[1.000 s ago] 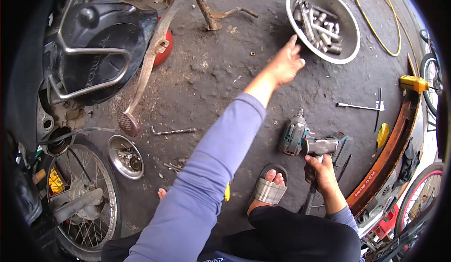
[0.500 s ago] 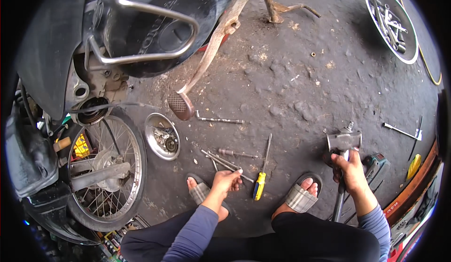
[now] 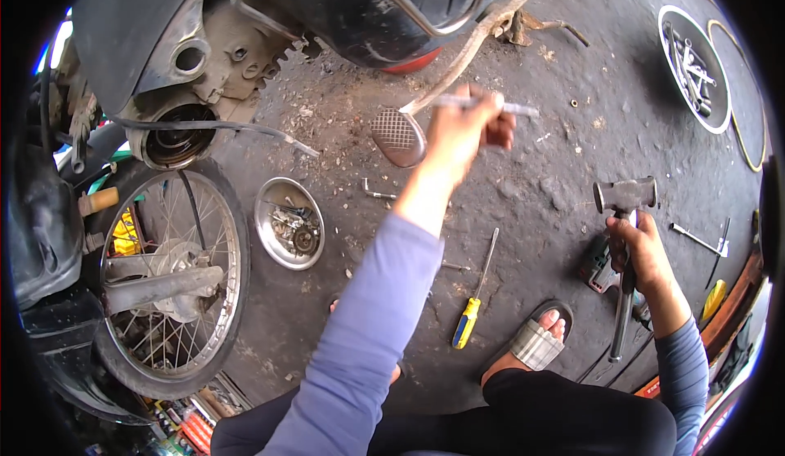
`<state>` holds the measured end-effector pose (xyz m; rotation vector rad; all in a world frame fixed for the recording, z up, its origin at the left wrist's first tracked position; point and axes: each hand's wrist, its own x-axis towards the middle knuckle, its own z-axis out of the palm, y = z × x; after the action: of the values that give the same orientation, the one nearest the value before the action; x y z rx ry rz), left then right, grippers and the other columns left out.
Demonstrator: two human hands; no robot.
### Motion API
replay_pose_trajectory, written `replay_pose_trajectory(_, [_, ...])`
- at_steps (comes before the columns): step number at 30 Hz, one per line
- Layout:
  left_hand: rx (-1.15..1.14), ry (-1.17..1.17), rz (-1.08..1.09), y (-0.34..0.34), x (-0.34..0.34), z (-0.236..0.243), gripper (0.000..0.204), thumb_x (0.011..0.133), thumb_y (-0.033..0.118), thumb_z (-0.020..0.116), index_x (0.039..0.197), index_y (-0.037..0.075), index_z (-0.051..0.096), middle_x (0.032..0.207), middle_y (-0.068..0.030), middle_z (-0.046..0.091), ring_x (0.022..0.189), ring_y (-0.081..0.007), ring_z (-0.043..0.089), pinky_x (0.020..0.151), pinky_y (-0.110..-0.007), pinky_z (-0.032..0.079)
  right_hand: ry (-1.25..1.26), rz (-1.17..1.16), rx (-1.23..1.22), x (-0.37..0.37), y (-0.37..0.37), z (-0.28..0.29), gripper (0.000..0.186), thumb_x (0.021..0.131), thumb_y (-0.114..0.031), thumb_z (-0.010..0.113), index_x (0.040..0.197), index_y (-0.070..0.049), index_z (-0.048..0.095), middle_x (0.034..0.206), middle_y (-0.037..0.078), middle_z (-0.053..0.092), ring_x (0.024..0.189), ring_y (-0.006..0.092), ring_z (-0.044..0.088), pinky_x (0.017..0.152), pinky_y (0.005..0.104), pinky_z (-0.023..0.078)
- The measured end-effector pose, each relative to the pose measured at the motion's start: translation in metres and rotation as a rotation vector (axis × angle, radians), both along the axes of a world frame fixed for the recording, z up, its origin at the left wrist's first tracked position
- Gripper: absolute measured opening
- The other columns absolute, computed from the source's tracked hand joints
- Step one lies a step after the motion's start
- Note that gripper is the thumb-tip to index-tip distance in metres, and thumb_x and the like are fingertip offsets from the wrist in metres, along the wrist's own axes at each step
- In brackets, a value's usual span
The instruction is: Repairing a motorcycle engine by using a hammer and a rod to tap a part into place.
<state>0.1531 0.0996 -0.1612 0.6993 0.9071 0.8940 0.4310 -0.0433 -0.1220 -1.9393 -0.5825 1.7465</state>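
Note:
My left hand (image 3: pixel 466 133) is closed on a thin metal rod (image 3: pixel 523 111), blurred by motion, held over the floor beside a brown cross-hatched pad (image 3: pixel 399 139) on a long bent stick. My right hand (image 3: pixel 642 247) grips a hammer (image 3: pixel 625 196) just below its metal head, with the head up and the handle pointing toward me. A yellow-and-blue screwdriver (image 3: pixel 466 327) lies on the floor between my arms. Under my left forearm, an L-shaped metal tool (image 3: pixel 378 195) is partly hidden. Behind the hammer sits a power tool (image 3: pixel 599 268), partly covered.
At left stand a spoked motorcycle wheel (image 3: pixel 237 292) and an exposed engine casing (image 3: pixel 233 55). A metal bowl (image 3: pixel 263 231) of small parts rests beside the wheel. A white-rimmed basin (image 3: pixel 666 43) of wrenches is far right, and a T-shaped tool (image 3: pixel 699 239) lies nearer.
My left hand has lifted a rod from the floor near my feet and moved it forward and right. My right hand has raised the hammer slightly. The view has shifted.

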Motion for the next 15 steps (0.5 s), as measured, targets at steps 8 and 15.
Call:
replay_pose_trajectory(8, [0.358,0.019,-0.029,0.069,-0.012,0.03,0.027,0.088,0.028,0.066,0.091,0.002,0.064,0.077,-0.0054,0.064,0.061,-0.0121,0.061,0.056,-0.026,0.053,0.109,-0.15,0.123,-0.032,0.039,-0.014,0.024,0.085,-0.023,0.064,0.075,-0.011,0.046,0.057,-0.001,0.043,0.043,0.0103,0.041,0.038,0.0258,0.031])
replay_pose_trajectory(15, [0.248,0.409,-0.107,0.074,-0.046,0.034,0.032,0.088,0.035,0.064,0.095,0.004,0.067,0.077,-0.0006,0.063,0.064,-0.0082,0.059,0.059,-0.022,0.048,0.365,-0.26,0.213,-0.056,0.075,-0.028,0.02,0.083,-0.019,0.066,0.08,-0.01,0.048,0.063,-0.002,0.045,0.049,0.0084,0.043,0.042,0.0248,0.033])
